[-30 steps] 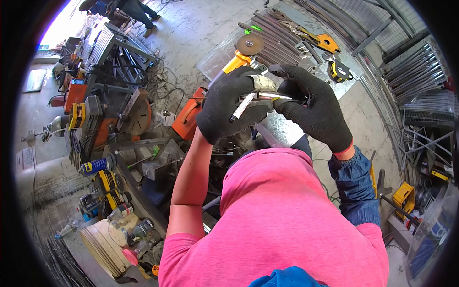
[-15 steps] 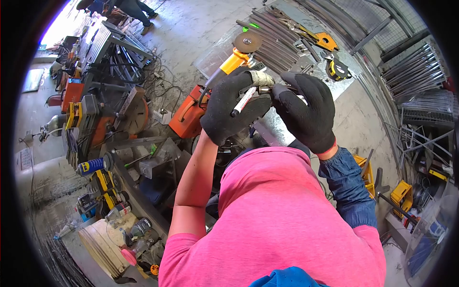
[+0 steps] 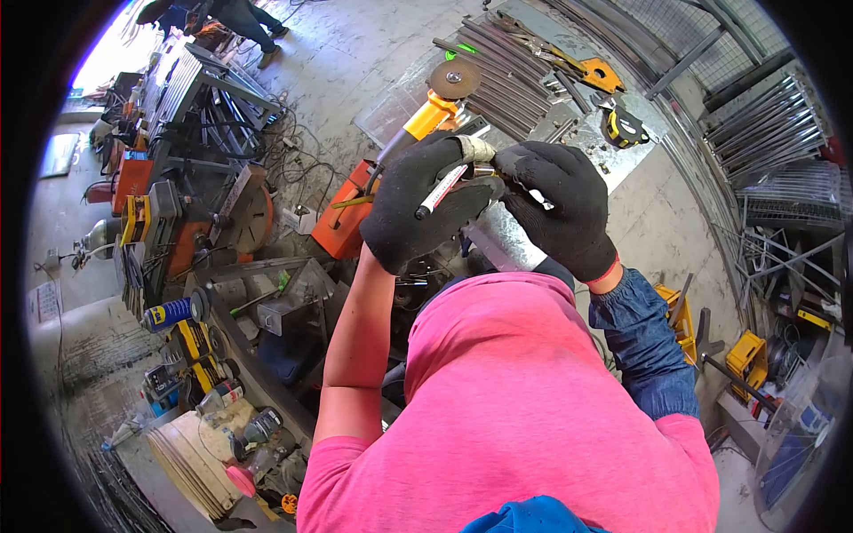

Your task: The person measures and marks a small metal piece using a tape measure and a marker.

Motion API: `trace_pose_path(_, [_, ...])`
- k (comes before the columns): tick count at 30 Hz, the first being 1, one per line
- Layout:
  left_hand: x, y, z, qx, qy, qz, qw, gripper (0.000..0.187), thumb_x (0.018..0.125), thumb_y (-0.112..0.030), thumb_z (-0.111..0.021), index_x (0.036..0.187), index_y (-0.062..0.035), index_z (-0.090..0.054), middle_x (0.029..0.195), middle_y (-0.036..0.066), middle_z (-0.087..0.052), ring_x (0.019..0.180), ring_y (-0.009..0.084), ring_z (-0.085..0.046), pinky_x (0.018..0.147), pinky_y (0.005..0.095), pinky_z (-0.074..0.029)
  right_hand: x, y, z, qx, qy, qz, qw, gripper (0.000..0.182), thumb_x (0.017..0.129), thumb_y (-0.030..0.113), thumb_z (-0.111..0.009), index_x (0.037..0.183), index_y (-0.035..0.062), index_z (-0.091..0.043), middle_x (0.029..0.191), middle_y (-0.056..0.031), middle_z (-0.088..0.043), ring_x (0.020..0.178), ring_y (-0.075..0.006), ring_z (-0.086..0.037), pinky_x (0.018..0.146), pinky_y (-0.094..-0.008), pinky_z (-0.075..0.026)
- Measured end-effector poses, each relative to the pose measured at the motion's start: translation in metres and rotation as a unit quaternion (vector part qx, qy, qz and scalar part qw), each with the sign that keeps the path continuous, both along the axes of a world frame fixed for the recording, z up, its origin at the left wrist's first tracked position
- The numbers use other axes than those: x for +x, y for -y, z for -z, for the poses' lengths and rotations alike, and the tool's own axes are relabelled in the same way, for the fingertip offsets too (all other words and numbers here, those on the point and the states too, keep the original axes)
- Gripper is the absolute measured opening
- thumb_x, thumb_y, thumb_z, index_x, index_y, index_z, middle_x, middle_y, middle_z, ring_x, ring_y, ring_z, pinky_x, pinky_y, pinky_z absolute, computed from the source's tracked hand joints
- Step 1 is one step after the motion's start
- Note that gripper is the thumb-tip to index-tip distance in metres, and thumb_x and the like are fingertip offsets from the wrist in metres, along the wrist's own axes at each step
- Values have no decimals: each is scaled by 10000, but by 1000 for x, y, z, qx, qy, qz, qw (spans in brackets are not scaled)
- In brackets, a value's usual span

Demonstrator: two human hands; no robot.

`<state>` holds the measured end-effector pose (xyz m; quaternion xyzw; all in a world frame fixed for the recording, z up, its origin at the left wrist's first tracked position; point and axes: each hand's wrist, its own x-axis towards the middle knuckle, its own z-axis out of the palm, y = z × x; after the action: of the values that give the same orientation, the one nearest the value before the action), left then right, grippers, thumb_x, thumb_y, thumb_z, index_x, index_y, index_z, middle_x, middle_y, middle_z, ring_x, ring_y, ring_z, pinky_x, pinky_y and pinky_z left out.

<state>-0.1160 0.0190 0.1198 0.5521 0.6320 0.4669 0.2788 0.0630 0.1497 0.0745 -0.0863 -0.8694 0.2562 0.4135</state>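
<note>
My left hand, in a black glove with pale tape round one finger, is closed on a white marker that slants across the palm. A small shiny metal piece shows between the two hands, at the left fingertips. My right hand, also black-gloved, is closed with its fingertips against that piece; what else it holds is hidden. Beyond the hands, an angle grinder with a round disc lies by a metal sheet bearing dark rods.
A tape measure and a yellow tool lie on the sheet. An orange-red box stands left of my hands. Another person's legs show at the top left. Yellow crates are at right.
Both hands have shifted slightly left, with the marker still in the left one. The right fingers have curled in closer to the left fingertips.
</note>
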Motion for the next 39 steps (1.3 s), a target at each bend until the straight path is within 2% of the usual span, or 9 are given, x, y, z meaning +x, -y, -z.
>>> trace_pose_path(4, [-4,1,-3,-11,-49,6,999,316,867,-63,-791,1167,7,-718,1044,99,-719,934,170,-700,832,324,-548,-3,5,-8,-108,-25,-14,994,350,774,151,-862,1102,102,-750,1078,-113,-755,944,-312,-729,794,-411,-562])
trace_pose_path(6, [-7,1,-5,39,-138,16,990,331,861,-64,-795,1176,5,-720,1049,119,-732,938,180,-716,825,324,-553,-5,5,-8,-111,-38,-17,993,345,775,153,-867,1095,102,-749,1069,-115,-755,936,-311,-733,788,-405,-566])
trace_pose_path(15, [0,5,-21,0,-70,22,997,388,822,-42,-829,1193,-2,-724,1082,133,-740,958,199,-730,870,332,-561,0,8,-18,-66,-66,-15,996,369,751,179,-905,1073,111,-738,1056,-120,-750,923,-310,-735,769,-399,-571])
trace_pose_path(23, [-1,6,-37,35,-120,32,992,373,829,-48,-816,1190,-10,-726,1096,159,-742,965,266,-744,878,357,-570,2,6,-26,-51,-70,-26,996,388,731,176,-908,1078,125,-742,1077,-110,-750,917,-309,-726,780,-397,-566])
trace_pose_path(25, [-1,7,-38,48,-125,36,990,360,836,-52,-810,1184,-10,-728,1088,161,-742,964,275,-746,875,358,-572,5,6,-27,-50,-43,-41,997,445,722,103,-917,1118,80,-715,1137,-144,-749,1022,-307,-720,830,-391,-583])
trace_pose_path(30, [-1,7,-39,62,-167,37,983,322,853,-70,-806,1165,-28,-739,1095,162,-748,955,304,-752,856,369,-581,7,5,-27,-37,-55,-42,997,440,729,102,-911,1122,88,-714,1142,-144,-749,1028,-309,-719,850,-405,-575])
trace_pose_path(34, [0,8,-39,48,-146,36,987,326,849,-74,-811,1166,-39,-742,1102,167,-748,955,315,-754,859,374,-584,7,6,-28,-38,-54,-39,997,438,732,100,-907,1123,94,-709,1141,-143,-750,1027,-312,-719,851,-406,-574])
trace_pose_path(36, [-1,6,-32,87,-153,30,984,378,783,-160,-885,1113,-42,-745,1002,148,-737,906,333,-721,789,406,-569,8,4,-27,-30,-57,-43,997,440,733,100,-907,1125,95,-707,1140,-142,-750,1025,-312,-719,853,-406,-573])
trace_pose_path(39, [-1,6,-32,93,-155,33,983,378,779,-157,-885,1110,-41,-745,1002,147,-739,916,333,-722,796,407,-570,8,3,-30,-22,-57,-48,997,443,732,97,-908,1126,96,-704,1135,-137,-752,1020,-313,-720,860,-407,-571])
